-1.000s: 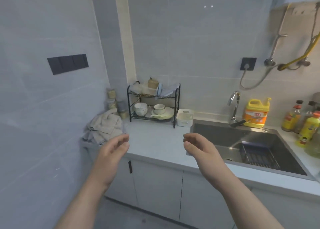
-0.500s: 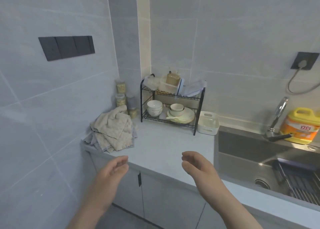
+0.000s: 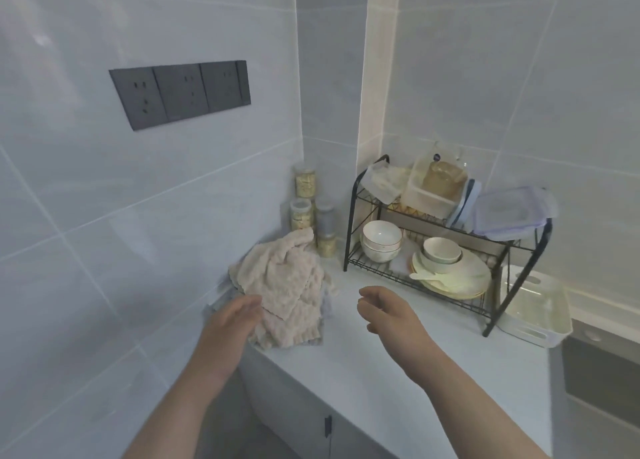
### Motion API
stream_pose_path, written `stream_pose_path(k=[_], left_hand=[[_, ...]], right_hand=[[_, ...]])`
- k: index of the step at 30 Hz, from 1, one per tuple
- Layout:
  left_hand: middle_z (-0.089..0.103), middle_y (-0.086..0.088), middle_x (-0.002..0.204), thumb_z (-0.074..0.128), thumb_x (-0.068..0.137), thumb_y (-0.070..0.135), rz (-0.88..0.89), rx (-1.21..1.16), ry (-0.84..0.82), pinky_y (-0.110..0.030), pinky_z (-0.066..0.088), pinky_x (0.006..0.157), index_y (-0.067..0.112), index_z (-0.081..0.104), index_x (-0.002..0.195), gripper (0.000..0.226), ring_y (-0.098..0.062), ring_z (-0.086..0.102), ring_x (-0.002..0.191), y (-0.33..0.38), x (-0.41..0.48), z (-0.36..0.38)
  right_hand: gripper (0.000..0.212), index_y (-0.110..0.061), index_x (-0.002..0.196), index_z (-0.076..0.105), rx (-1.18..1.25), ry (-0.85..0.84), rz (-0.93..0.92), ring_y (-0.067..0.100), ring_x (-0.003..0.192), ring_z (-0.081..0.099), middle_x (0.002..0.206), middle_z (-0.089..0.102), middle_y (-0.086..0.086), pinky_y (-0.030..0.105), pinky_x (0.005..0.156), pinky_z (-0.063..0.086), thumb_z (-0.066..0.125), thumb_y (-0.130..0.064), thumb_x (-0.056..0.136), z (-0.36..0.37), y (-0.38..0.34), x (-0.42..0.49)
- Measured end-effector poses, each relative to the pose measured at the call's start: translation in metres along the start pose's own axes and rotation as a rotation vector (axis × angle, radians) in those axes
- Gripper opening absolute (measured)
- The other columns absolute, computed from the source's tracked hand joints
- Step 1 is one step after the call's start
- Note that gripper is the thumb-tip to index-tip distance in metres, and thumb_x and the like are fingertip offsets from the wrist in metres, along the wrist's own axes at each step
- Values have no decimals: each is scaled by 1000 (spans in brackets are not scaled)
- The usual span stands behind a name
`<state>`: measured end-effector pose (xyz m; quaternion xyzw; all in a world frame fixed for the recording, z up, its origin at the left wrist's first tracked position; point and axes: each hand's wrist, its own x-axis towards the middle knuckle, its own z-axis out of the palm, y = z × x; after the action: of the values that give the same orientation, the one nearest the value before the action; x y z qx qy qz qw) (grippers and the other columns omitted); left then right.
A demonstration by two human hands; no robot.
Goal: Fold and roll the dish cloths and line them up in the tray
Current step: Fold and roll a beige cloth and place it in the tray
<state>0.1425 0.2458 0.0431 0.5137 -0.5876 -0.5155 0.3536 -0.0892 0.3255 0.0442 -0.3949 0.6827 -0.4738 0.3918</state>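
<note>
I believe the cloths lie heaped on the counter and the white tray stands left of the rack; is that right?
Not quite: the head view shows the tray right of the rack. The cloths do lie heaped on the counter.

Pretty soft, even daylight-ish lighting, a bit washed out on the pale glossy wall tiles [image 3: 104, 216]. Wide-angle bends the edges, and everything's slightly blurry, barely any shadows.

beige dish cloths [image 3: 284, 285], white tray [image 3: 535, 314]
</note>
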Motion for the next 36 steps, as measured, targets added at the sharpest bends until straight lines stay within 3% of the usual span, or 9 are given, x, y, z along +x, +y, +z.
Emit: stream_pose_path(k=[5, 10, 18, 23, 26, 28, 31, 33, 36], left_hand=[[67, 8, 108, 61, 66, 49, -68, 27, 2, -43, 47, 99, 36, 67, 95, 32, -15, 62, 104, -17, 94, -15], [60, 11, 115, 62, 80, 39, -116, 175, -164, -30, 44, 90, 32, 61, 116, 37, -10, 56, 108, -49, 206, -16], [66, -4, 78, 58, 81, 22, 46, 637, -401, -37, 51, 69, 17, 61, 81, 7, -16, 63, 69, -88, 320, -3], [64, 7, 81, 53, 83, 32, 74, 819, -472, -33, 52, 70, 25, 56, 76, 10, -13, 63, 76, -91, 342, -1], [60, 7, 73, 52, 82, 28, 254, 869, -361, -31, 45, 61, 23, 55, 73, 11, -18, 61, 71, -68, 354, 4], [63, 12, 99, 56, 86, 19, 365, 759, -346, -21, 45, 68, 30, 64, 99, 19, -13, 62, 86, -42, 358, 14], [57, -3, 127, 63, 86, 7, 303, 530, -673, -4, 41, 68, 32, 46, 137, 59, -6, 61, 93, -11, 369, 36], [60, -3, 128, 68, 81, 6, 293, 455, -884, -11, 47, 79, 42, 46, 130, 65, -3, 63, 94, -4, 378, 47], [73, -1, 92, 70, 67, 28, 364, 574, -897, -36, 54, 79, 28, 72, 94, 27, -12, 68, 84, 10, 387, 57]], right_hand=[[27, -20, 118, 57, 10, -11, 86, 16, 89, 57, 94, 59, -3, 41, 94, 49, 55, -23, 91, 35, 6, 85], [2, -14, 89, 58, 113, 21, 272, 19, 77, 50, 86, 52, 4, 32, 73, 47, 58, -16, 89, 79, 14, 181], [15, -7, 74, 50, 52, 113, 617, 22, 54, 49, 66, 50, 9, 25, 51, 44, 57, -13, 87, 139, 37, 283], [32, -16, 58, 35, -14, 204, 499, 15, 47, 37, 57, 39, 0, 18, 40, 30, 55, -5, 81, 150, 31, 294], [22, -15, 71, 56, -126, 195, 341, 11, 49, 43, 61, 50, -3, 19, 44, 34, 45, -3, 85, 146, 19, 292], [20, -19, 94, 61, -193, 202, 214, 6, 55, 46, 69, 54, -8, 14, 46, 35, 46, -7, 89, 142, 11, 289], [13, -20, 92, 55, -199, 246, 75, 0, 61, 44, 75, 49, -12, 7, 51, 36, 53, -7, 90, 132, -5, 283], [25, -25, 79, 54, -205, 265, 4, -4, 57, 44, 71, 49, -12, 5, 53, 35, 52, -2, 89, 121, -19, 277], [33, -30, 73, 54, -152, 331, -41, -3, 58, 45, 68, 51, -13, 7, 54, 37, 51, -2, 90, 102, -36, 270]])
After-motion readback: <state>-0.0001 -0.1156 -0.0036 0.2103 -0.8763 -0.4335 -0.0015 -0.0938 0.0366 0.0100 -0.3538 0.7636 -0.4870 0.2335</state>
